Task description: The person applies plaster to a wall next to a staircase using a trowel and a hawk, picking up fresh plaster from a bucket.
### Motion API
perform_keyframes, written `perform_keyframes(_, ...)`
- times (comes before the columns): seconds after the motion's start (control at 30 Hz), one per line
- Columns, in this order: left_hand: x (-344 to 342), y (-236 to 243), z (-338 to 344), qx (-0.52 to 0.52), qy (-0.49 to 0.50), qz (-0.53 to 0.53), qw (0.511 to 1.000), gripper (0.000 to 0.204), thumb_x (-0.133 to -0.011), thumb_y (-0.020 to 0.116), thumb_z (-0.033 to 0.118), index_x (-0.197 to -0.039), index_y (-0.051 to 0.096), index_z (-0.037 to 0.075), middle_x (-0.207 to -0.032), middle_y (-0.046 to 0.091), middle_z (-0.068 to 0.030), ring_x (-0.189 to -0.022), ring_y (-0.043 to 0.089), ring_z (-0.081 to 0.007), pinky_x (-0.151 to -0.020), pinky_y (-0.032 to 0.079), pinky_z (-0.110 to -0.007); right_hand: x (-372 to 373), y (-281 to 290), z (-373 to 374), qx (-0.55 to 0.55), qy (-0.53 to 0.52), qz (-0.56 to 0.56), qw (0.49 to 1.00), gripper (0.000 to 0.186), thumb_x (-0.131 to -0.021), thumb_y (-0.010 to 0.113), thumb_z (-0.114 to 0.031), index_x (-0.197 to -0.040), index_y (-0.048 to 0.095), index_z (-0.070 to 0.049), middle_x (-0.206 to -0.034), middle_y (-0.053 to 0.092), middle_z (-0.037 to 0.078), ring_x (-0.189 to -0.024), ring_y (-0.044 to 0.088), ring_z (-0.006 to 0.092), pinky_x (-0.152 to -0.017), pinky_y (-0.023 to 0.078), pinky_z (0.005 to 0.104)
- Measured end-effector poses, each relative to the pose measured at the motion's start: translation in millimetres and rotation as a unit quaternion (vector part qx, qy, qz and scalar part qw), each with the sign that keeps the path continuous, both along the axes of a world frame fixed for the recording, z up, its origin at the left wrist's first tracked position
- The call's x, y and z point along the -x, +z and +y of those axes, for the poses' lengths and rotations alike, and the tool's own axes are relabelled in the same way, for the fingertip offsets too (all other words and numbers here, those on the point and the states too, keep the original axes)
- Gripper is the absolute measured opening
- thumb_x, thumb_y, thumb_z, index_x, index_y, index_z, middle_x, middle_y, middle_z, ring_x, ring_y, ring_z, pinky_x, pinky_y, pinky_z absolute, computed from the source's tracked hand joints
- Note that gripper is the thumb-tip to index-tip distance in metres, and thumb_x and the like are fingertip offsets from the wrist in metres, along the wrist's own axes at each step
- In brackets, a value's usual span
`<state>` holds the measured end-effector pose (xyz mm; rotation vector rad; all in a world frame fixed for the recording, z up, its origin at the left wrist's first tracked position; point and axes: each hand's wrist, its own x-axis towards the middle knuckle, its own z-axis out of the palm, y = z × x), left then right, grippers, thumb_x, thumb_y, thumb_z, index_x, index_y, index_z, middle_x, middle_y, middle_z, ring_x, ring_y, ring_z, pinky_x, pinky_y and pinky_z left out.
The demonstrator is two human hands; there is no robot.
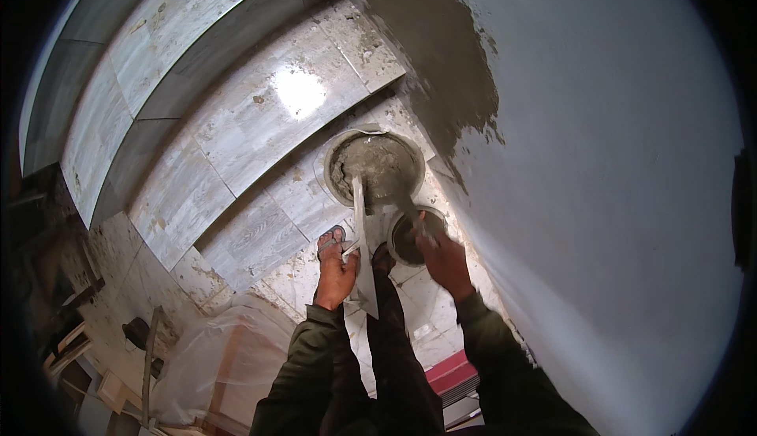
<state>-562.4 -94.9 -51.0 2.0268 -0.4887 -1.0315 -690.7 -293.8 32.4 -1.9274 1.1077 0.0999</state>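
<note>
My left hand (337, 280) is closed round the handle of a plastering trowel (364, 266), its long pale blade seen nearly edge-on. The blade's far end reaches over the rim of a round bucket (328, 174). Wet grey-brown mortar (380, 158) fills this bucket, its surface lumpy and dug into. My right hand (448, 264) grips a smaller hand trowel (410, 209), smeared by motion, whose blade points to the mortar's near right side. Below that hand stands a second, smaller bucket (405, 240) with dark contents that I cannot make out.
To the right rises a pale wall (599, 160) with a wet mortar patch (438, 50). Mortar-spattered tiled steps (244, 121) climb at the far left. Clear plastic sheeting (236, 349) covers something at the lower left. A red item (451, 371) lies by my legs.
</note>
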Motion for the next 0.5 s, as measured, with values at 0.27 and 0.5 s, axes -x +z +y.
perform_keyframes(0.27, -11.6, 47.3, -51.4, -0.087, -0.043, -0.047, 0.994, 0.038, -0.079, 0.061, 0.015, -0.108, 0.053, -0.009, -0.115, 0.051, -0.0294, -0.111, 0.044, -0.0452, -0.103, 0.028, -0.051, 31.1, 76.4, 59.7, -0.083, -0.140, 0.063, 0.985, 0.031, -0.087, 0.062, -0.024, -0.107, 0.060, -0.001, -0.089, 0.066, 0.019, -0.081, 0.066, 0.0351, -0.069, 0.051, 0.0389)
perform_keyframes(0.5, 1.7, 52.1, -48.4, -0.051, -0.045, -0.110, 0.992, 0.040, -0.077, 0.061, 0.012, -0.111, 0.053, -0.008, -0.118, 0.049, -0.0287, -0.113, 0.042, -0.0463, -0.104, 0.028, -0.051, 26.8, 51.4, 59.4, -0.029, -0.138, 0.048, 0.989, 0.030, -0.088, 0.059, -0.026, -0.106, 0.060, -0.002, -0.087, 0.067, 0.018, -0.080, 0.066, 0.0343, -0.068, 0.050, 0.0386)
